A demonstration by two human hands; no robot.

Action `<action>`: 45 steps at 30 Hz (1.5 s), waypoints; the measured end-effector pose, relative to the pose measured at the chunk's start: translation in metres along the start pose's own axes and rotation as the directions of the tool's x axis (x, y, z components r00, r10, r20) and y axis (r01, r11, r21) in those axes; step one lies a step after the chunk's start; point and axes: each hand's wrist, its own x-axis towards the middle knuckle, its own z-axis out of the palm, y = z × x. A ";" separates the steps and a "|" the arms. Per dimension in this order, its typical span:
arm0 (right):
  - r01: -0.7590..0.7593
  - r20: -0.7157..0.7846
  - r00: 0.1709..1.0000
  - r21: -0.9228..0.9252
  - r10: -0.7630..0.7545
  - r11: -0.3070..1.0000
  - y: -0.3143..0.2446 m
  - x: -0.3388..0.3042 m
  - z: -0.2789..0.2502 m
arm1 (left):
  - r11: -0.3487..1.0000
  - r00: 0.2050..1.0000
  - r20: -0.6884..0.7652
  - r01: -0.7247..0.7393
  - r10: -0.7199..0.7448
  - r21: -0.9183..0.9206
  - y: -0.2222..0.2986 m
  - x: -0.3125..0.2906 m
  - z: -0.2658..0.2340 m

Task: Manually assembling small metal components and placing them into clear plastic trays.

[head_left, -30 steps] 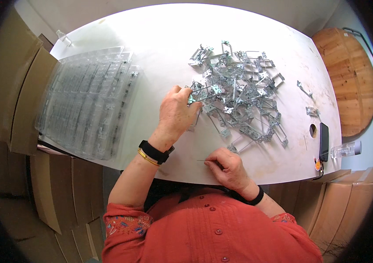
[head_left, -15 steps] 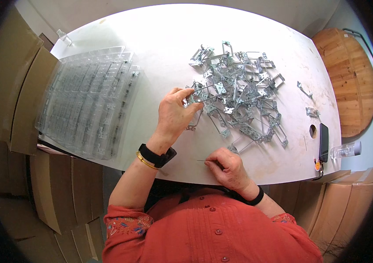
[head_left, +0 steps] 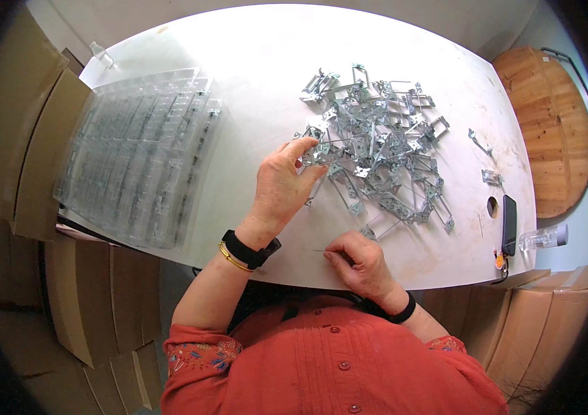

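Left hand [head_left: 281, 185] pinches a bent, shiny metal bracket [head_left: 323, 153] from the tangled grey pile [head_left: 384, 152].
Right hand [head_left: 359, 261], curled narrow, grips a thin wire pin [head_left: 323, 251] at the white tabletop's [head_left: 252, 69] near edge.

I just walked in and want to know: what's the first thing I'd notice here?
A big tangled pile of shiny metal clips on the white table, right of middle. The left hand pinches a piece at its edge. Clear plastic trays are stacked on the left.

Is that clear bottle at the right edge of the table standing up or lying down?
Lying down. The clear bottle rests on its side at the white table's right edge, long axis flat, beside the dark phone.
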 end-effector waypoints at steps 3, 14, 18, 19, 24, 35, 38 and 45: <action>0.007 0.001 1.000 -0.007 -0.007 1.000 0.001 0.000 0.000 | 1.000 1.000 -0.020 -0.020 0.020 -0.007 0.000 -0.001 0.001; 0.022 -0.012 1.000 -0.009 -0.022 1.000 0.001 0.000 0.001 | 0.995 0.999 0.050 -0.004 0.008 -0.095 -0.001 -0.001 0.003; 0.019 -0.004 1.000 -0.011 -0.019 1.000 0.000 0.000 0.000 | 0.992 0.997 -0.014 -0.079 0.078 -0.101 0.000 -0.002 0.003; 0.018 -0.005 1.000 -0.009 -0.018 1.000 0.000 0.001 0.001 | 0.992 0.997 -0.022 -0.081 0.079 -0.095 0.001 -0.002 0.002; 0.009 0.004 1.000 -0.012 -0.009 1.000 -0.002 0.001 0.000 | 0.991 0.992 -0.080 -0.099 0.092 -0.086 0.009 -0.014 -0.013; -0.044 0.002 0.999 0.042 0.044 0.998 0.001 -0.004 0.003 | 0.996 0.984 -0.153 0.091 -0.087 0.022 0.002 -0.072 -0.067; 0.013 -0.019 1.000 -0.013 -0.013 1.000 0.003 -0.002 0.004 | 0.988 0.976 -0.184 0.135 -0.119 0.078 -0.002 -0.088 -0.077; -0.047 -0.012 0.999 -0.001 0.047 0.999 -0.001 -0.002 0.005 | 0.961 0.956 -0.170 0.258 -0.239 0.098 -0.021 -0.117 -0.085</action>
